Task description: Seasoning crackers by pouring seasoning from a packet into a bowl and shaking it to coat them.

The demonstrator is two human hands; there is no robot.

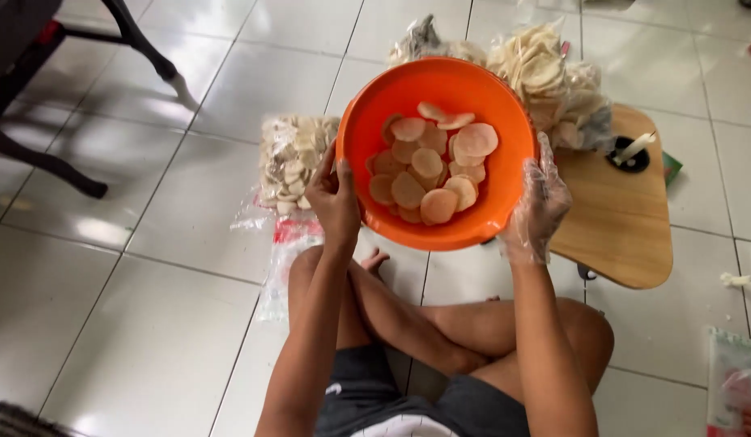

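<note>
Together, the left hand and gloved right hand gripped opposite rims of the orange bowl of round crackers.

Both hands are up on the orange bowl, lifted over the white tiled floor. The bare left hand grips the near-left rim, thumb inside; the right hand, in a clear plastic glove, clasps the right rim. Round pale-brown crackers lie in the bowl's bottom. Clear bags of crackers sit on the floor beyond, beside a low wooden table.
</note>
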